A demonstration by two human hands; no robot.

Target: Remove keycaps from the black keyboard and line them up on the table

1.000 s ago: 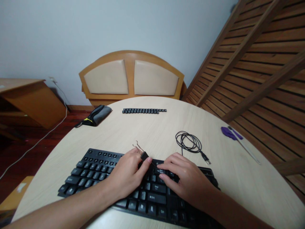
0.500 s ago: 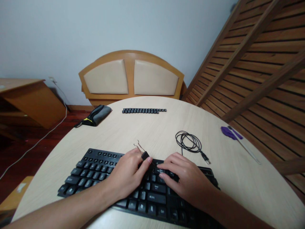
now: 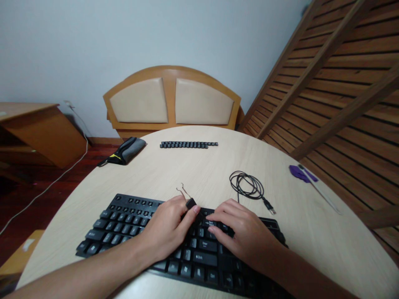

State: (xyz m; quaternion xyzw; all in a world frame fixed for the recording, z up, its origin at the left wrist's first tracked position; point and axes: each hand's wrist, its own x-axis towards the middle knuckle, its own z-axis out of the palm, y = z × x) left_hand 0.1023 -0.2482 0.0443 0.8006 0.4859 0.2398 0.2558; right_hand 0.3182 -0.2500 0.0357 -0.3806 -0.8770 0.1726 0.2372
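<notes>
A black computer keyboard [image 3: 204, 259] lies across the near part of the table, its upper rows at the left bare of keycaps. My left hand [image 3: 168, 222] is closed around a keycap puller [image 3: 190, 203], whose black handle shows above the thumb and whose two thin wire prongs point up and away. The puller's lower end sits close to the upper key row and is partly hidden. My right hand [image 3: 240, 228] rests on the keyboard with curled fingers, thumb and index finger on either side of the Backspace key [image 3: 211, 223].
Loose keycaps [image 3: 183, 145] stand in two rows at the table's far side. A coiled USB cable [image 3: 247, 185] lies behind my right hand. A dark pouch [image 3: 126, 150] is at the left edge; a purple cloth [image 3: 297, 173] and a thin white brush [image 3: 321, 191] are at the right.
My left hand and the keycap puller have shifted very slightly to the right. My right hand and the keyboard stay in place.
</notes>
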